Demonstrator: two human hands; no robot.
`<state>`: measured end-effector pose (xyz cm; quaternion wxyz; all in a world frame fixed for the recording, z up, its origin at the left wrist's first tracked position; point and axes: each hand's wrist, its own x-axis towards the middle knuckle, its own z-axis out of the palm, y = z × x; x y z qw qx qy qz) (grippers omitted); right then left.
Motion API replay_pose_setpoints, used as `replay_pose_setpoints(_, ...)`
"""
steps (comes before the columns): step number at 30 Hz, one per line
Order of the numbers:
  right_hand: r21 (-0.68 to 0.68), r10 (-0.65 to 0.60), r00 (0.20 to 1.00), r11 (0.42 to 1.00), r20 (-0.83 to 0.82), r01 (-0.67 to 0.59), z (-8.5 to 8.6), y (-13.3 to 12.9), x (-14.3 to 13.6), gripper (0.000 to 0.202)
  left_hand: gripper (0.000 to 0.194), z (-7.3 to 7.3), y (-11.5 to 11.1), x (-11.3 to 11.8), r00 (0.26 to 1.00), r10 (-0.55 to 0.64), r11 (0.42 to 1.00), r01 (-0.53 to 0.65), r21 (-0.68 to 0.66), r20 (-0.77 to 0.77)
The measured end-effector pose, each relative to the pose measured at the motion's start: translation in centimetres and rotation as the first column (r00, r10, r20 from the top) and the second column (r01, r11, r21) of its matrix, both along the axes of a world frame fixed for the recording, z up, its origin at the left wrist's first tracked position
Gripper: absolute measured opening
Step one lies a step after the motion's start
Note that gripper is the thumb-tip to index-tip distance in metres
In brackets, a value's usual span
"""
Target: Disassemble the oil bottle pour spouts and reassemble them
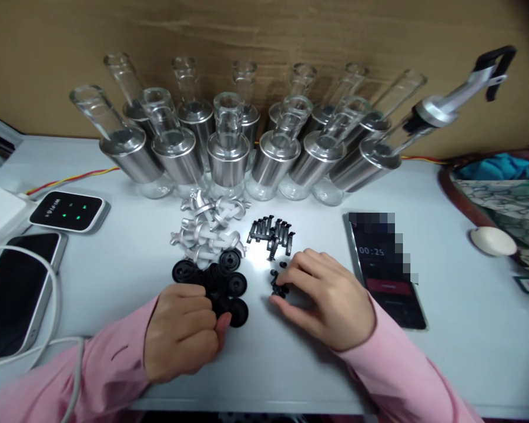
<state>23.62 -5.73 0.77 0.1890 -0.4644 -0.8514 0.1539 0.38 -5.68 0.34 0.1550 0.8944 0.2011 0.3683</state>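
Observation:
My left hand [183, 332] is closed in a loose fist beside a heap of black round discs [237, 284]; what it holds, if anything, is hidden. My right hand [328, 299] has its fingers apart, the tips touching a small cluster of tiny black parts [280, 289]. Above that cluster lie several black lever-like pieces [271, 232]. Silver pourer parts with white stems [209, 229] are piled behind the discs. Two rows of glass bottles with metal sleeves [228, 154] stand at the back; the rightmost front one carries a silver pourer [436, 111] with a black lever.
At the left are a Wi-Fi device [68, 211], a dark phone [20, 294] and a white cable [55, 294]. A phone showing a timer [385, 270] lies right of my right hand. A white oval object [494, 241] sits farther right. Cardboard [264, 29] rises behind the bottles.

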Motion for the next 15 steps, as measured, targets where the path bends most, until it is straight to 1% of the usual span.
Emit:
replay_pose_setpoints(2, 0.070, 0.000, 0.997, 0.997, 0.083, -0.006, -0.2, -0.1, -0.5, 0.019, 0.038, 0.0, 0.0, 0.0, 1.000, -0.003, 1.000, 0.003, 0.004, 0.001)
replay_pose_setpoints(5, 0.149, -0.024, 0.990, 0.989, 0.137, 0.004, -0.5, -0.1, -0.9, 0.021, 0.038, 0.0, -0.1, 0.0, 1.000, -0.011, 1.000, 0.011, 0.010, 0.001)
replay_pose_setpoints(10, 0.172, -0.039, 0.986, 0.985, 0.162, 0.011, -0.8, -0.3, -1.3, 0.023, 0.039, -0.1, -0.2, -0.1, 1.000, 0.004, 1.000, -0.004, 0.006, 0.013)
replay_pose_setpoints(15, 0.175, -0.036, 0.989, 0.985, 0.141, 0.011, -0.9, -0.5, -1.7, 0.019, 0.039, -0.3, -0.2, 0.0, 1.000, 0.002, 1.000, -0.003, 0.014, 0.022)
